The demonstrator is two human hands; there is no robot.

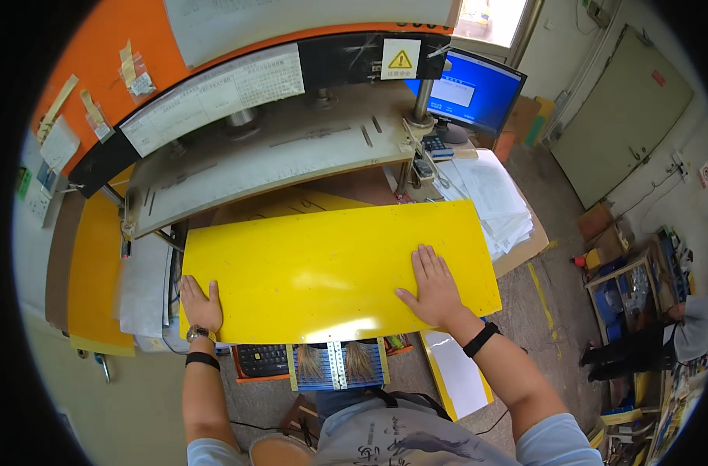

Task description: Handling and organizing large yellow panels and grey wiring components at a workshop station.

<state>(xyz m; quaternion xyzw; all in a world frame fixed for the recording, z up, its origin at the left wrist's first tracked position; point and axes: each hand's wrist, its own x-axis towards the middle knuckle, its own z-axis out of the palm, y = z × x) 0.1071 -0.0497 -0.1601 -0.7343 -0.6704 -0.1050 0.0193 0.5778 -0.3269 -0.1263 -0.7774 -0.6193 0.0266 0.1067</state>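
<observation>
On yellow sheet (323, 264): left hand (200, 304) at corner; right hand (434, 289) flat.

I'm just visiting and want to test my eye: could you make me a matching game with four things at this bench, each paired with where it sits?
Things:
1. left hand
2. right hand
3. computer monitor
4. stack of white papers

Places:
A. flat on the yellow sheet, towards its right end
B. just right of the yellow sheet
C. at the sheet's near left corner
D. behind the bench, upper right, screen glowing blue

Pairs: 1-C, 2-A, 3-D, 4-B
</observation>
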